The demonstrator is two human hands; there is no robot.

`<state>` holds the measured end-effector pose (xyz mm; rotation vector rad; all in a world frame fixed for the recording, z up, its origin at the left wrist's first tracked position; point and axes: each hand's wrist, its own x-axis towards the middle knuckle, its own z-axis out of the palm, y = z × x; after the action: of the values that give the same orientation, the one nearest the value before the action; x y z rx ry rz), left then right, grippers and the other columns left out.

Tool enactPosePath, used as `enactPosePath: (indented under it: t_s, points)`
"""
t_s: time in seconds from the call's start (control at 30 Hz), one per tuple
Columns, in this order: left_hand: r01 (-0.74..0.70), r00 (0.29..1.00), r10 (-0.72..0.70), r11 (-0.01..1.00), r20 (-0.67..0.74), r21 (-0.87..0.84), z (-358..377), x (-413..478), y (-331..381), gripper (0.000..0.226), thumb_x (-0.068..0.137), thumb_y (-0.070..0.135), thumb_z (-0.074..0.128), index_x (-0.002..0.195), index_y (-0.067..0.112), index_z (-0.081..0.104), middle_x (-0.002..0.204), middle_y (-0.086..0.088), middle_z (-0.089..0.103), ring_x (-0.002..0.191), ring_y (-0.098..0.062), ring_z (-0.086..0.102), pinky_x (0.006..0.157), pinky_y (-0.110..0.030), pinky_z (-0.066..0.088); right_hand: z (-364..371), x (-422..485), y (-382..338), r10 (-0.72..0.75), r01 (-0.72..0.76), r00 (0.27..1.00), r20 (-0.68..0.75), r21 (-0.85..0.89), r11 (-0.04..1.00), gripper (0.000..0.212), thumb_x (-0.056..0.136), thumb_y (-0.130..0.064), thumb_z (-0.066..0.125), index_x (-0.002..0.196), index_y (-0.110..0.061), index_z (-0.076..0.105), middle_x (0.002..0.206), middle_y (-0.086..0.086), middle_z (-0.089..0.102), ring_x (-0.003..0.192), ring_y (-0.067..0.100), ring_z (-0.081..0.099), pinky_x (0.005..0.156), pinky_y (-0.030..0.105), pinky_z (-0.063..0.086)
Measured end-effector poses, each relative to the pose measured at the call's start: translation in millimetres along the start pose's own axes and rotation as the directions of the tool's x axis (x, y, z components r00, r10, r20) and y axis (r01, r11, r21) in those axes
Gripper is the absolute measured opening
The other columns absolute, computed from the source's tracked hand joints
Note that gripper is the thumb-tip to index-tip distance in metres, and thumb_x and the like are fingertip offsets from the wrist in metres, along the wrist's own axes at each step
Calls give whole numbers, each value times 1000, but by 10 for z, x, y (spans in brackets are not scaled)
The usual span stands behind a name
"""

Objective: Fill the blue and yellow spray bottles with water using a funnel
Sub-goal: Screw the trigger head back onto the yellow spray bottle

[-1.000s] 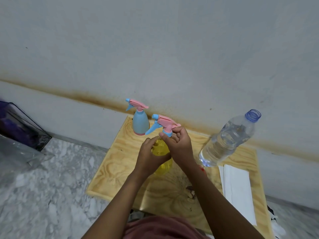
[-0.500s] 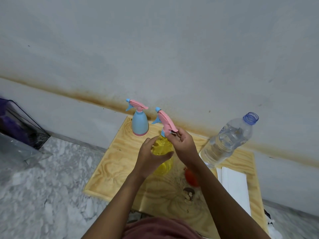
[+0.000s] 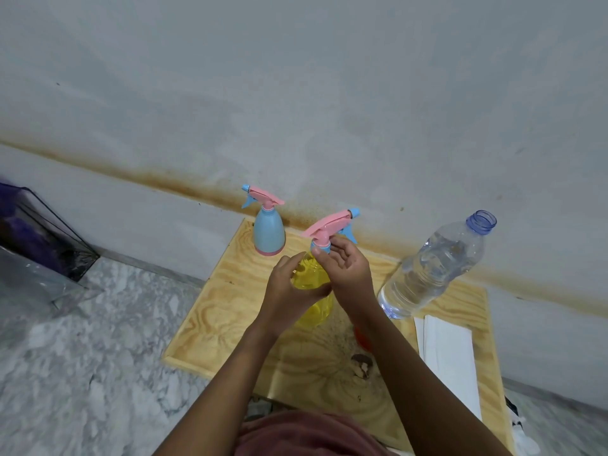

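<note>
A yellow spray bottle (image 3: 309, 274) stands in the middle of the wooden board (image 3: 223, 311). My left hand (image 3: 289, 291) grips its body. My right hand (image 3: 345, 268) pinches the blue collar under its pink spray head (image 3: 329, 223), whose nozzle points right. The blue spray bottle (image 3: 268, 232) stands upright at the board's back left, its pink head on, touched by neither hand. An orange thing (image 3: 362, 339), perhaps the funnel, lies mostly hidden behind my right forearm.
A clear water bottle (image 3: 431, 268) without a cap stands at the right of the board, partly filled. White folded paper (image 3: 450, 360) lies in front of it. A wall rises right behind the board. A dark bin (image 3: 39, 232) stands on the marble floor at left.
The pink spray head has turned on the yellow bottle: its nozzle pointed left a second ago and now points right. My left hand keeps its hold on the body.
</note>
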<state>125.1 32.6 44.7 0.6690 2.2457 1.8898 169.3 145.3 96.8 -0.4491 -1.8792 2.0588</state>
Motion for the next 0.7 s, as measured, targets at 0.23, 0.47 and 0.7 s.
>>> enactPosePath:
  t_s: [0.23, 0.47, 0.7]
  points:
    - [37, 998, -34, 998, 51, -51, -6, 37, -8, 61, 68, 39, 84, 124, 31, 63, 103, -2, 68, 94, -16, 63, 80, -31, 53, 67, -59, -2, -45, 46, 999, 6, -82, 996, 23, 97, -22, 57, 118, -22, 66, 111, -2, 71, 107, 17, 65, 92, 33, 53]
    - [47, 997, -45, 998, 65, -30, -58, 72, 120, 47, 67, 38, 83, 111, 37, 66, 90, -2, 64, 78, -9, 53, 70, -23, 44, 68, -60, -31, -51, 51, 994, -100, -2, 999, 23, 89, -11, 70, 108, -23, 63, 101, 2, 71, 98, 18, 69, 84, 31, 57]
    - [102, 987, -92, 992, 130, -69, -117, 55, 91, 40, 71, 21, 87, 100, 39, 66, 89, 14, 70, 84, -7, 66, 73, -24, 52, -14, 17, -72, -40, 44, 997, 72, -50, 998, 25, 91, -15, 64, 112, -27, 65, 115, -3, 70, 109, 9, 65, 87, 22, 53]
